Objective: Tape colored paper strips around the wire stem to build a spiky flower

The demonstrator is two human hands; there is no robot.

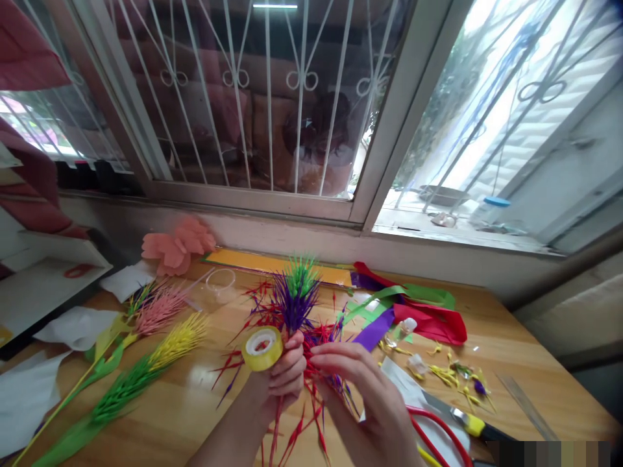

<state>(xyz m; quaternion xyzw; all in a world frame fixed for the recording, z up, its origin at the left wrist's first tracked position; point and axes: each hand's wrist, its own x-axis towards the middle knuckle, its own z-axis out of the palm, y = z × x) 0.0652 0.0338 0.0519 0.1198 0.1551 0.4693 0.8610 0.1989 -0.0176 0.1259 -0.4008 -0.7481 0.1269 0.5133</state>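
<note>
In my left hand (291,371) is the stem of a paper wheat ear (296,295), held upright, green at the tip and purple below. A roll of clear yellow tape (275,353) sits against the same hand; how it is held there is hidden. My right hand (367,389) is beside it, thumb and fingertips closed at a red paper spike (310,371) close to the stem. Many loose red and purple spikes (294,431) lie on the table under and around both hands.
Left on the wooden table (195,415) lie a green-yellow paper wheat ear (129,383), a pink one (158,308) and white paper (29,402). To the right are coloured strips (431,318), small yellow pieces (445,375), red-handled scissors (440,428), a utility knife (474,425) and a ruler (528,405).
</note>
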